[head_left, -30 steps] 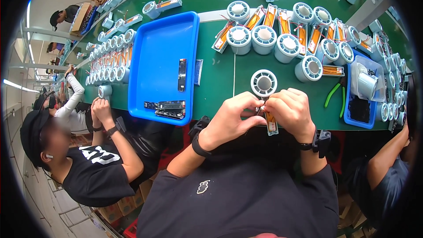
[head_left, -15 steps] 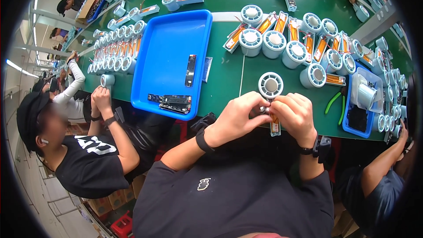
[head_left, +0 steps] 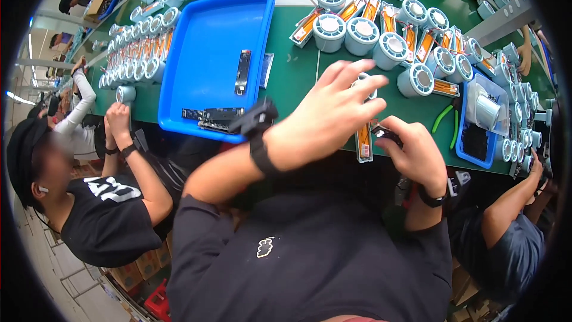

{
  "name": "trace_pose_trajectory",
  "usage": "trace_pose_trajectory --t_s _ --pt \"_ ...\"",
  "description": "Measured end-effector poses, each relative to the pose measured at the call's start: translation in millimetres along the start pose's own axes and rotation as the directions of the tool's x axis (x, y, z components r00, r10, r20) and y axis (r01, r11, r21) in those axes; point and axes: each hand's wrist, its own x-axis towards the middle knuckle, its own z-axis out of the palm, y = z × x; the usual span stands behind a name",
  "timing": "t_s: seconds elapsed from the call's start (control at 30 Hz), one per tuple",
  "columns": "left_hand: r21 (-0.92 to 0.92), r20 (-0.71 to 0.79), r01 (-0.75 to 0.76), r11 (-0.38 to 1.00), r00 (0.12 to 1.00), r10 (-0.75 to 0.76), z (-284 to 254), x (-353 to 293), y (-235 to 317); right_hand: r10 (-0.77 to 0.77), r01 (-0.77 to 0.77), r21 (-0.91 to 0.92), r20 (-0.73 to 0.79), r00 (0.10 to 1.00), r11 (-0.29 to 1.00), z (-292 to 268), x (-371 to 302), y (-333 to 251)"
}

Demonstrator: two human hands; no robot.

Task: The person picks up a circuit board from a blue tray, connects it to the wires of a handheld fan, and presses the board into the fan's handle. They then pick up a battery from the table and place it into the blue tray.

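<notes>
In front of me lies a light-blue round-headed fan-like unit, its handle [head_left: 364, 146] open to show an orange strip inside. My left hand [head_left: 326, 114] reaches over the unit with its fingers stretched and apart, hiding most of the round head [head_left: 368, 85]. I cannot tell whether those fingers touch it. Just right of the handle, my right hand [head_left: 419, 154] pinches a small black piece [head_left: 387, 134] with a bright end between thumb and fingers. The piece is partly covered, so its kind does not show.
Left of my hands is a blue tray [head_left: 168, 77] with several black strip-shaped boards [head_left: 221, 117]. Similar units [head_left: 361, 37] crowd the far side. Green-handled pliers [head_left: 442, 118] lie beside a small blue bin [head_left: 481, 163] at right. Co-workers sit on both sides.
My left hand has left its pinch near the handle and spread out over the round head. My right hand has drawn slightly right and down, the black piece now showing. The view has shifted somewhat.
</notes>
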Motion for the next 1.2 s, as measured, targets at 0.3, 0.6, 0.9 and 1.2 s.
trace_pose_trajectory --t_s 0.3,0.6,0.9,1.2 --pt "-0.163 0.168 -0.090 0.983 0.979 0.118 44 -3 -23 -0.249 0.095 -0.555 -0.209 0.946 0.827 10 0 9" --pt "-0.259 0.041 0.093 0.962 0.996 -0.085 46 -6 -9 -0.057 -0.059 -0.287 -0.381 0.923 0.956 33 -2 15" --pt "-0.074 0.089 -0.014 0.997 0.996 0.021 37 -8 -17 -0.093 0.101 -0.005 -0.435 0.896 0.995 47 -3 21" --pt "-0.078 0.114 0.052 0.996 0.993 -0.042 28 -1 -2 -0.143 0.129 -0.063 -0.452 0.881 0.990 52 5 24"
